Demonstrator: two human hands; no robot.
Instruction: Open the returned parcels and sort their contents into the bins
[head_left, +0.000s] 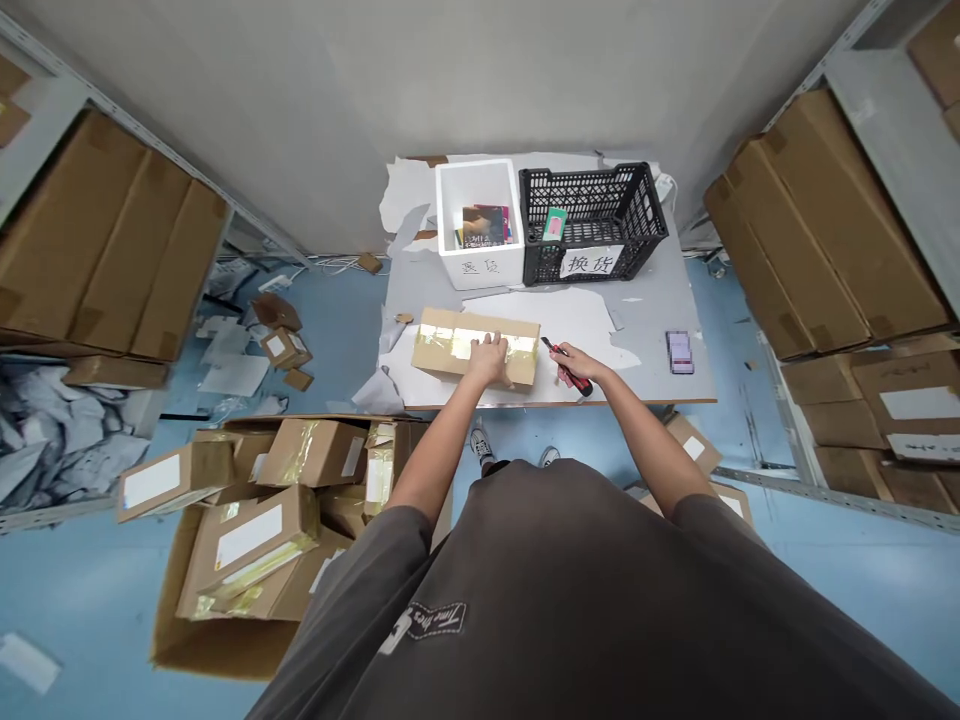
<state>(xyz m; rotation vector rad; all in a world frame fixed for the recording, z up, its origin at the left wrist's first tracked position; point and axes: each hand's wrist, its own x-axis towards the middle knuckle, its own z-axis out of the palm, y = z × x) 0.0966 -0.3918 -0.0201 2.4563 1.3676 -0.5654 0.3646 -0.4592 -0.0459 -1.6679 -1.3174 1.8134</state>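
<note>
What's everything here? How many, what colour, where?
table: one, pale grey, centre
taped box: one, brown, table's front
cutter: one, red-black, in right hand
bin: one, white, table's back left
books: several, mixed colours, in bin
crate: one, black, right of bin
flat item: one, green-pink, in crate
phone: one, purplish, table's right
carton: one, brown, lower left
parcels: several, brown, in carton
shelves: two, grey, both sides
other boxes: many, brown, shelves and floor
paper: lots, white, table and left shelf
shirt: one, dark grey, bottom
shoes: two, pale, below table
left hand: one, bare, on taped box
right hand: one, bare, around cutter
</note>
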